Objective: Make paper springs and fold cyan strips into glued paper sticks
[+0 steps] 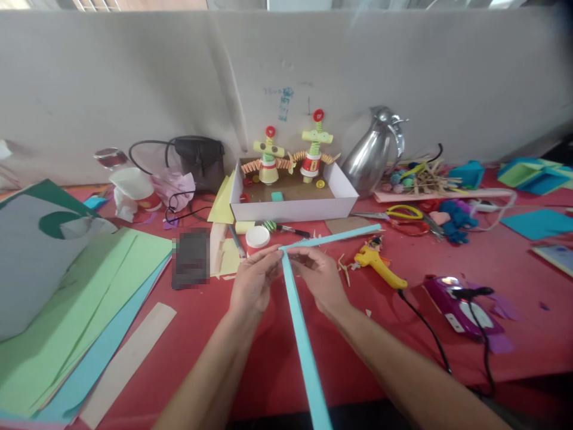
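Observation:
Two light blue paper strips meet at a corner between my hands. One paper strip (pixel 301 337) runs down toward me past the table's front edge, and the other strip (pixel 344 236) reaches out to the right. My left hand (pixel 255 278) pinches the joined corner from the left. From the right, my right hand (pixel 320 276) grips the strips close to the same corner. A small paper cup (pixel 258 238) stands just behind my left hand. To the right of my right hand lies a yellow glue gun (pixel 380 266) with a black cord.
A white box (pixel 293 209) holding two paper-cup figures stands at the back, beside a steel jug (pixel 373 149). Coloured paper sheets (pixel 89 298) cover the left side. Scissors (pixel 405 218) and a purple power box (pixel 463 307) with cords lie to the right.

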Available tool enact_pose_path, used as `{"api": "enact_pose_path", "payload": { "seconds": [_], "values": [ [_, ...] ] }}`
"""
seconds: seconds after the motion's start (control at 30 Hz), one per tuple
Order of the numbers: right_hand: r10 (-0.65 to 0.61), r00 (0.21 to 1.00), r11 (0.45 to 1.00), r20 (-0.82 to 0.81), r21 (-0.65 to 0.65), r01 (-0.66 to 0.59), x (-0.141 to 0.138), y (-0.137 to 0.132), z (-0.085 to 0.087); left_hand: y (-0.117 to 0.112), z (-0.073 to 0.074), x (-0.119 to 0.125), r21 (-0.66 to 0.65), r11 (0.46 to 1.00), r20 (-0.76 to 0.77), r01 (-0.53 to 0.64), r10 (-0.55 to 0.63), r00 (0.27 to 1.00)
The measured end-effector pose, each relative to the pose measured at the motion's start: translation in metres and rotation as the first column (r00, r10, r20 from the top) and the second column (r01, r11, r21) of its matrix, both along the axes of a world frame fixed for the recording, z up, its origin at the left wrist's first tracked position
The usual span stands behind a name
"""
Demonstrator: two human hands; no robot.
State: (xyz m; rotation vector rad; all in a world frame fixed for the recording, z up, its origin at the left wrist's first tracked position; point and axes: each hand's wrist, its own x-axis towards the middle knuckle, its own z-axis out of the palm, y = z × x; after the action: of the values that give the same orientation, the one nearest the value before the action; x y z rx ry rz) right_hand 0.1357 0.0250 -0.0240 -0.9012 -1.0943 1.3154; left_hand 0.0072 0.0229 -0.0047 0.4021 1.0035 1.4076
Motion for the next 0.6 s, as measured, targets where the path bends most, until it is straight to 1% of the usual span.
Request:
{"api": "enact_pose_path", "payload": {
  "seconds": [0.13, 0.27, 0.47, 0.6],
  "values": [
    [-0.054, 0.998, 0.999, 0.015, 0.002, 0.054, 0.0019, 0.0033, 0.0008, -0.0033, -0.0003, 0.004, 0.009, 1.0, -0.022, 0.021, -0.021, 1.0],
    [-0.094, 0.996, 0.995, -0.012, -0.022, 0.094, 0.0011, 0.0038, 0.0025, -0.0039, -0.0023, 0.0055, 0.07, 0.997, -0.006, 0.042, -0.041, 0.999],
    [-0.074, 0.991, 0.996, -0.116, -0.054, 0.068, -0.0009, 0.001, 0.001, -0.004, -0.0074, 0.0074, 0.093, 0.993, -0.041, 0.079, -0.075, 0.996],
    [-0.091, 0.988, 0.994, -0.128, -0.069, 0.083, -0.0011, 0.001, 0.0004, -0.0054, -0.0075, 0.0099, 0.108, 0.991, -0.073, 0.081, -0.074, 0.995]
  ]
}}
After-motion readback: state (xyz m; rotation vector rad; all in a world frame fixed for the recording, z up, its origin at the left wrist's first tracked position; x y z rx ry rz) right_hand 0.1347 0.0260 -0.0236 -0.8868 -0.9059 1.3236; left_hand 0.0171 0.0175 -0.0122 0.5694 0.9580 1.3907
